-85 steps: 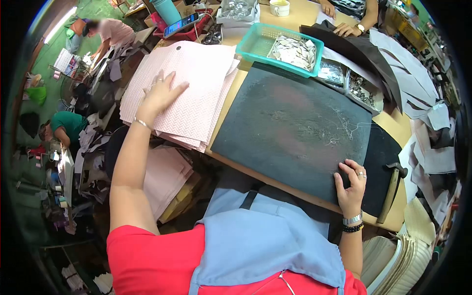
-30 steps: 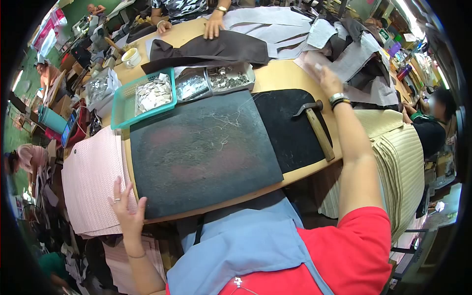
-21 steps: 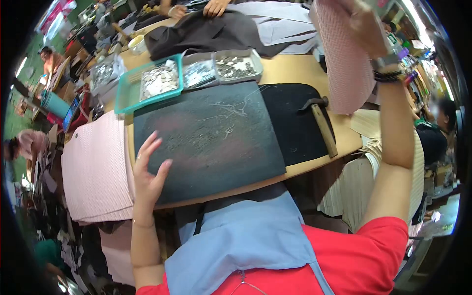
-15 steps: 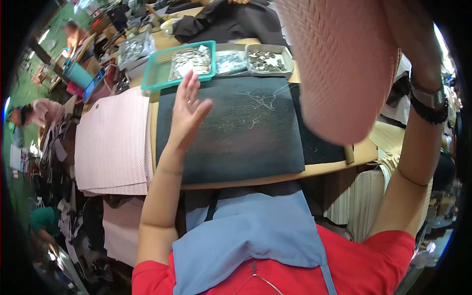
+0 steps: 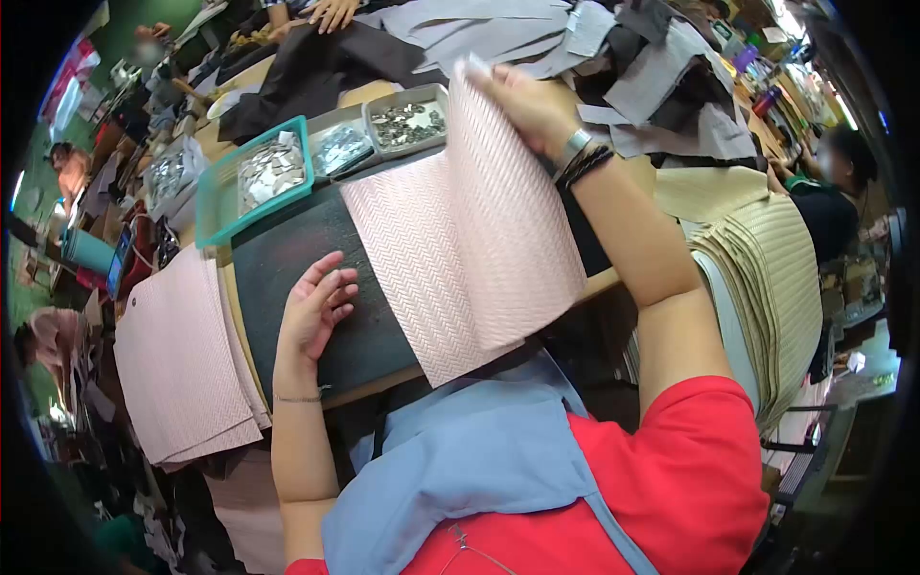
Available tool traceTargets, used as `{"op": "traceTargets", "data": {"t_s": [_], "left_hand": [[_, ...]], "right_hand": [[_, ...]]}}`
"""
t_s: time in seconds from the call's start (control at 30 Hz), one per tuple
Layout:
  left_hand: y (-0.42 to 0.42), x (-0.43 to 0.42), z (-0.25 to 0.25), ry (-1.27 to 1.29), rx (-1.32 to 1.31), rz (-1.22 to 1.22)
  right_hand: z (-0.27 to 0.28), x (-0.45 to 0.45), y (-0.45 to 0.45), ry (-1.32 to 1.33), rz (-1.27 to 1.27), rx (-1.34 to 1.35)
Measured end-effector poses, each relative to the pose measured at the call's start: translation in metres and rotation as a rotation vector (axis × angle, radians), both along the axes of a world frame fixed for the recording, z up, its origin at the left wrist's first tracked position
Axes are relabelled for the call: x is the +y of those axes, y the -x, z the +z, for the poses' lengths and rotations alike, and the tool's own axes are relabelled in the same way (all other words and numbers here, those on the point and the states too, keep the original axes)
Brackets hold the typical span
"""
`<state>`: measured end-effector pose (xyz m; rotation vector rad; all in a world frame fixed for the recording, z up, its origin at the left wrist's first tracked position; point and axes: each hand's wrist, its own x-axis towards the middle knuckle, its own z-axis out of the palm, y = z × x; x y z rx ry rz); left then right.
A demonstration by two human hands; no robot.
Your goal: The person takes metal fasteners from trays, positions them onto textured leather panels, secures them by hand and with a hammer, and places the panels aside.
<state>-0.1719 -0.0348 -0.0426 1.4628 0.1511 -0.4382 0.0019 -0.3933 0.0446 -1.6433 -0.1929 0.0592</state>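
Observation:
A pink woven-pattern sheet (image 5: 412,249) lies partly on the dark board (image 5: 287,259), its right part curled up and over. My right hand (image 5: 532,105) grips the top corner of this sheet, raised above the board's right side. Over the board's left part is my left hand (image 5: 321,302), palm partly up, fingers loosely bent and apart, holding nothing, left of the sheet. A stack of similar pink sheets (image 5: 182,355) rests on the table to the left of the board. The hammer seen earlier is hidden behind the raised sheet.
Behind the board stand a teal basket (image 5: 309,158) of pale pieces and a tray (image 5: 446,96) of small metal parts. Dark fabric (image 5: 331,72) lies under another person's hand (image 5: 333,11). Cream sheets (image 5: 776,259) hang at the right; grey scraps (image 5: 652,81) lie behind.
My right hand took up a pink sheet from the right and brought it over the board, where its left part now lies flat. My left hand moved over the board from its front-left edge.

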Motion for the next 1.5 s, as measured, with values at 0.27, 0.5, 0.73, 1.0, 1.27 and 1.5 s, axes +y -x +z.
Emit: {"op": "traceTargets", "data": {"t_s": [0.27, 0.5, 0.73, 1.0, 1.27, 1.5], "left_hand": [[0.025, -0.055, 0.022, -0.428, -0.327, -0.026], [0.024, -0.065, 0.018, -0.364, -0.376, 0.025], [0.018, -0.075, 0.008, -0.027, -0.206, 0.145], [0.014, -0.070, 0.014, -0.021, -0.140, 0.086], [0.012, -0.065, 0.013, -0.030, -0.156, 0.047], [0.011, -0.061, 0.006, -0.021, -0.154, 0.027]], "right_hand": [[-0.110, -0.191, 0.001, 0.559, -0.685, -0.347], [0.013, -0.352, 0.110, 1.871, -1.301, 0.542], [0.043, -0.480, 0.145, 1.621, -1.126, 0.785], [0.128, -0.592, 0.201, 1.053, -1.229, -0.005], [0.165, -0.620, 0.488, 0.866, -1.108, 0.463], [0.138, -0.619, 0.583, 1.606, -1.294, 0.689]]}}
